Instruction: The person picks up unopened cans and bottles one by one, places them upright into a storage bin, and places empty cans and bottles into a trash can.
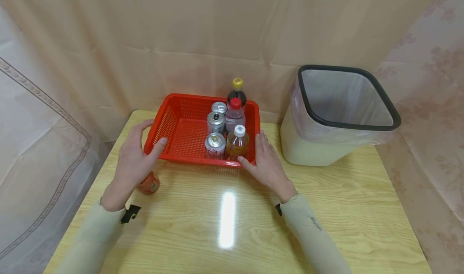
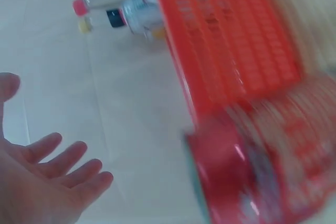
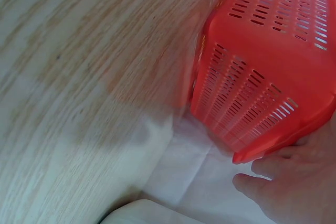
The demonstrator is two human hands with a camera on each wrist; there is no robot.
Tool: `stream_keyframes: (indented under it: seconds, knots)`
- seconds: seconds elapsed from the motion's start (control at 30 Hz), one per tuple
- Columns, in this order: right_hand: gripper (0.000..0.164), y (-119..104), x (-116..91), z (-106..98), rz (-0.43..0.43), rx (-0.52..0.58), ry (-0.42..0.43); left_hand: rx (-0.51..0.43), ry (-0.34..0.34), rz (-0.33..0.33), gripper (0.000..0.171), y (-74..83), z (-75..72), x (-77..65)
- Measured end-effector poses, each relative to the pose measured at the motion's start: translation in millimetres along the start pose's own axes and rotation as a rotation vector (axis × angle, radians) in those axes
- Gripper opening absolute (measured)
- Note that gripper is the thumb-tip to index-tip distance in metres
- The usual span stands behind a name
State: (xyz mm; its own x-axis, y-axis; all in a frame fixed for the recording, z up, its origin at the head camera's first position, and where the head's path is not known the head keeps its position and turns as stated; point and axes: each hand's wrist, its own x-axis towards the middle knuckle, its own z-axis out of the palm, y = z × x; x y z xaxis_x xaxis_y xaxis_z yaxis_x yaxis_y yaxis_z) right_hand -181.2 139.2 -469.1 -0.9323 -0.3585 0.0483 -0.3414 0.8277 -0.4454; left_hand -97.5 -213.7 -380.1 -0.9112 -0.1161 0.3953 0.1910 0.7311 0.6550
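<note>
A red plastic basket point(image 1: 188, 139) with slotted walls stands on the table. Three silver-topped cans point(image 1: 216, 123) and three bottles point(image 1: 237, 143) fill its right part; their caps are yellow, red and white. At the basket's left end is my left hand point(image 1: 135, 155), thumb and fingers spread apart; the left wrist view shows its fingers point(image 2: 79, 156) holding nothing. My right hand point(image 1: 268, 161) lies against the basket's right end, fingers straight along the outside and thumb at the near corner. Below my left wrist, a red can point(image 1: 149, 183) is on the table, partly hidden by the hand.
A cream trash bin point(image 1: 308, 149) with a black rim and a clear plastic liner stands to the right of the basket. A beige curtain point(image 1: 217, 44) hangs along the table's back edge. Bare wooden table surface point(image 1: 188, 225) lies in front of the basket.
</note>
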Motion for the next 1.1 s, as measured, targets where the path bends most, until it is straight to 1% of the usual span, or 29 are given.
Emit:
stream_keyframes:
  seconds: [0.1, 0.23, 0.37, 0.57, 0.67, 0.83, 0.97, 1.1]
  knots:
    - [0.108, 0, 0, 0, -0.002, -0.003, 0.003, -0.044, 0.031, 0.006, 0.063, -13.1, -8.1, -4.8]
    - [0.109, 1, 0, 0, -0.005, 0.0, 0.008, -0.119, 0.026, -0.005, 0.068, -28.1, -14.1, -13.2]
    - [0.109, 1, 0, 0, -0.004, -0.002, 0.008, -0.191, 0.023, -0.021, 0.076, -42.2, -14.8, -23.7]
    - [0.109, 1, 0, 0, 0.003, -0.005, -0.005, -0.28, 0.052, -0.037, 0.084, -60.6, -13.7, -40.9]
    - [0.109, 1, 0, 0, 0.002, -0.007, -0.006, -0.32, 0.06, -0.032, 0.09, -69.4, -12.4, -48.0]
    - [0.109, 0, 0, -1, 0.007, -0.004, -0.008, -0.342, 0.052, -0.025, 0.097, -82.4, -9.5, -57.5]
    - [0.11, -1, 0, -1, 0.011, -0.003, -0.011, -0.32, 0.029, -0.045, 0.1, -91.3, -7.0, -65.3]
    - [0.11, -1, 0, -1, 0.01, -0.005, -0.011, -0.322, 0.003, -0.065, 0.1, -98.7, -4.3, -72.4]
